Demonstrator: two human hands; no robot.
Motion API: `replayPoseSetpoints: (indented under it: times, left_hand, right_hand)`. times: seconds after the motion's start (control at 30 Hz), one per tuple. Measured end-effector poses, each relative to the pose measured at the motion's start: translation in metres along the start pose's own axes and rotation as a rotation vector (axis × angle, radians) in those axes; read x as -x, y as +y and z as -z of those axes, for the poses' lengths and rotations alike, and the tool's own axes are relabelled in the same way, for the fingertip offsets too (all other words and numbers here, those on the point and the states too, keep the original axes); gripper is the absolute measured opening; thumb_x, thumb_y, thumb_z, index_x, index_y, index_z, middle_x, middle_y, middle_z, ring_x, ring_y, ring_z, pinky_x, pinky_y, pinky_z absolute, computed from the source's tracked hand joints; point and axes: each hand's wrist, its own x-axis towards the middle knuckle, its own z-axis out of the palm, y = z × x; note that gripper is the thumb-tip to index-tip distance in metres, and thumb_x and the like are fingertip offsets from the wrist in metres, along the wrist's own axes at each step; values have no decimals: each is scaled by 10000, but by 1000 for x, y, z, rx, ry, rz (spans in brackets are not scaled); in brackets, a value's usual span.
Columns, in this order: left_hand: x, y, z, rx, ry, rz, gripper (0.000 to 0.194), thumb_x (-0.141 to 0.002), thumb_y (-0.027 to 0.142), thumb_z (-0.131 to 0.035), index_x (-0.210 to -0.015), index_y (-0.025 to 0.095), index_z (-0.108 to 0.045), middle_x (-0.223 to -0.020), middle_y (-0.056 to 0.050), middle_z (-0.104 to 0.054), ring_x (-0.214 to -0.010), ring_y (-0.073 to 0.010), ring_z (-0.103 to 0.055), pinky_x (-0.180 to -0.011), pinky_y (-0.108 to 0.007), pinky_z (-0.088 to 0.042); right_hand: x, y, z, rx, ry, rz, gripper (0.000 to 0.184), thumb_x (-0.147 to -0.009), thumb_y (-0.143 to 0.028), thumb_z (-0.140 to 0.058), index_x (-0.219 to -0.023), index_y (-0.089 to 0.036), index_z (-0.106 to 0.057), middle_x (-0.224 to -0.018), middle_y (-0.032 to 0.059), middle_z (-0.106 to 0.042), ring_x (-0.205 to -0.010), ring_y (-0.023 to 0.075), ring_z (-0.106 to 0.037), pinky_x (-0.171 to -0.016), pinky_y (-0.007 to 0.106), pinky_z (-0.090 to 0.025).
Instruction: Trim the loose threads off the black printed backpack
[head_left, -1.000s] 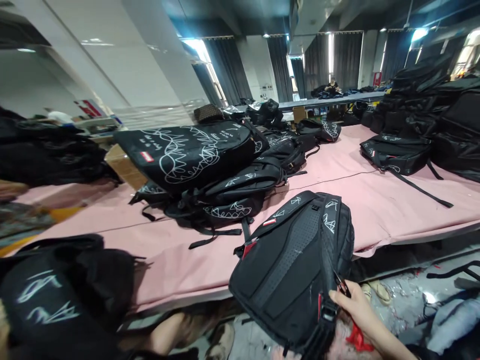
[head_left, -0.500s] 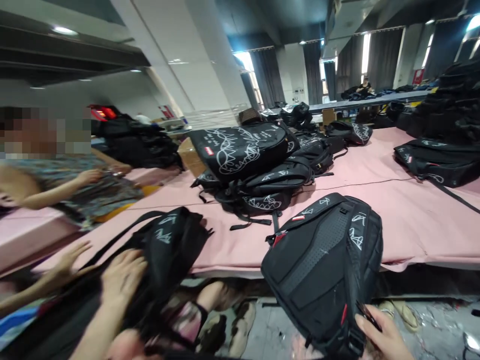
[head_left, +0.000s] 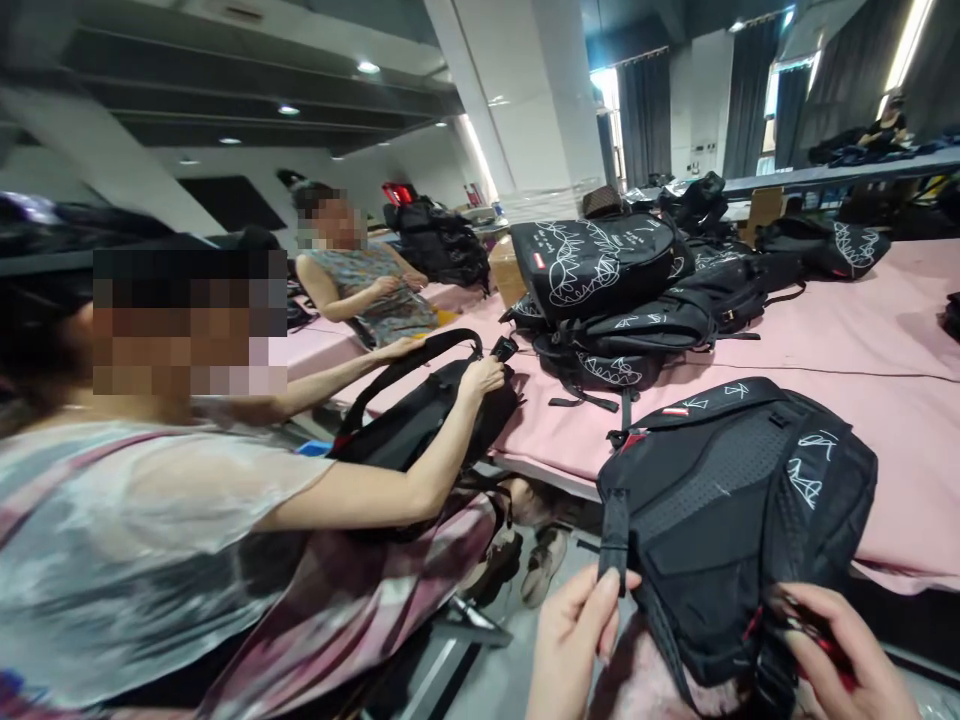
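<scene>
A black backpack with white scribble print hangs off the edge of the pink table, back panel up. My left hand pinches the end of its left shoulder strap at the bottom centre. At the bottom right, my right hand grips the backpack's lower edge by a red-trimmed strap, with a small dark tool between the fingers; what the tool is I cannot make out.
A co-worker in a pale patterned top sits close on my left, both hands on another black backpack. A second person sits farther back. A pile of printed backpacks lies mid-table, with more at the back right.
The view has swung left, bringing the seated co-worker into frame. My left hand has come up and taken the strap end. The backpack has shifted right in view.
</scene>
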Motion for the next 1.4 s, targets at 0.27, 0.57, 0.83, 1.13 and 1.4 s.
replayPoseSetpoints:
  times: [0.27,0.57,0.83,1.13,1.4]
  left_hand:
    - [15,-1,-11,-163,-115,-55,360,-711,501,-610,-751,151,-685,-422,39,-415,-385,-68,-332,-410,-186,-290]
    - [14,7,-13,-315,-223,-192,224,-765,361,-574,-785,199,-727,-656,-42,-657,-605,-178,-578,-588,-227,-426]
    - [16,3,-12,-196,-236,-130,229,-740,371,-621,-717,154,-688,-561,-15,-559,-607,-142,-531,-577,-198,-405]
    - [17,-20,-21,697,-704,472,387,-709,445,-639,-537,156,-449,-320,125,-142,-283,-10,-83,-306,-138,-114]
    - [22,-26,-27,183,-228,132,360,-656,431,-701,-885,156,-669,-532,32,-503,-461,-64,-435,-475,-166,-379]
  right_hand:
    - [-37,-74,-35,-104,-200,353,248,-831,-134,-482,-1052,-225,-552,-944,64,-613,-847,186,-592,-727,264,-492]
    - [-39,-72,-27,-57,-176,290,161,-849,-150,-439,-896,-211,-581,-828,48,-622,-762,183,-582,-685,287,-463]
    - [-34,-77,-33,-56,-117,307,177,-827,-141,-446,-886,-204,-600,-834,59,-618,-798,198,-571,-730,311,-449]
    - [-44,-77,-36,-688,-252,-225,304,-744,-399,-636,-950,-184,-577,-680,-5,-531,-620,143,-511,-565,231,-431]
    - [-51,-83,-48,-807,-215,-412,396,-721,-480,-658,-653,-185,-403,-542,-87,-280,-462,58,-234,-419,175,-217]
